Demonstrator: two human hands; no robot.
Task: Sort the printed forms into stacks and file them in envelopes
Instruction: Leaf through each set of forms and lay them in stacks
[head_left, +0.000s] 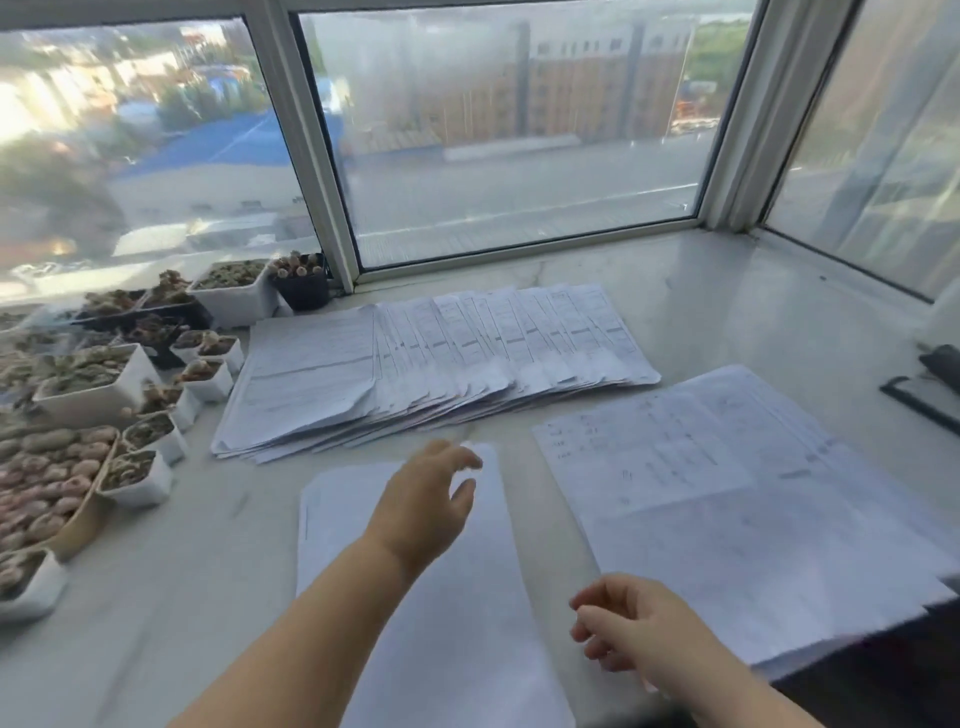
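A pale marble worktop (701, 291) runs along a corner window (509, 130). Taking the view's centre as the clock's hub, a fanned spread of printed forms (441, 364) lies just toward twelve o'clock, its sheets overlapping like a hand of cards. At four o'clock sits a looser stack of sheets (727, 519) with fainter print, its near corner overhanging the worktop edge. At six o'clock lies a blank-looking sheet or small stack (467, 623), face unclear.

The left hand (426, 499) reaches forward over that near sheet, fingers loosely spread and holding nothing, tips just short of the fanned spread's near edge. The right hand (623, 629) hovers at five o'clock, fingers loosely curled, also holding nothing, between the near sheet and the right stack.

Small pots of succulents (104, 395) crowd the nine o'clock side. No envelope can be made out.

The step in hand appears to be sorting: the next move likely calls for lifting one form from the fan and placing it on a matching stack.
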